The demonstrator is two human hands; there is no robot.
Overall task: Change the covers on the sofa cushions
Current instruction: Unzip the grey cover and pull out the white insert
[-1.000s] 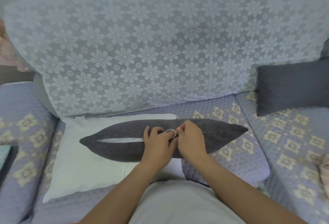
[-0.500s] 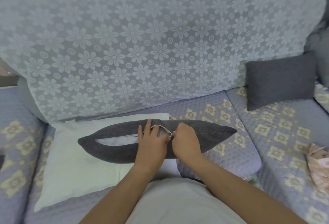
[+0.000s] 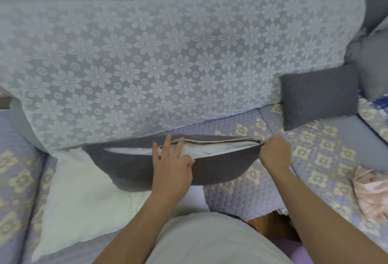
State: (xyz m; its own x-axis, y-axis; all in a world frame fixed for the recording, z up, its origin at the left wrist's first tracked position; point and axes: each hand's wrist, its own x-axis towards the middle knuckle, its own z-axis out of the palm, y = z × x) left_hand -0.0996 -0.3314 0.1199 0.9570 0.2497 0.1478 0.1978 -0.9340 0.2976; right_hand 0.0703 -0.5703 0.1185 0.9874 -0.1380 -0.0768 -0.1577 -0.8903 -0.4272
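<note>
Two hands: both are laid on one dark grey cushion [image 3: 168, 171], seen from above on a quilted sofa seat [image 3: 315, 158].
Bare white pillow [image 3: 84, 196]: lies at the near left, flat on the seat, partly under the grey cushion.
Cushion with grey cover: rests in the middle of the seat, against the flowered backrest cover [image 3: 168, 64]; its zip seam faces up and gapes, with white filling [image 3: 210, 148] seen along most of the opening.
Left hand [image 3: 171, 167]: rests on the middle of the cushion, fingers fairly straight, tips on the edge of the opening; nothing is seen to be pinched.
Right hand [image 3: 275, 152]: fingers are curled tight at the right end of the opening, apparently round the zip pull, which is hidden.
Second grey cushion [image 3: 320, 93]: stands at the far right against the backrest.
Step judged: the zip is being run along the seam.
Advice: the cover should be held taut by the left hand, and filling kept clear of the teeth.
</note>
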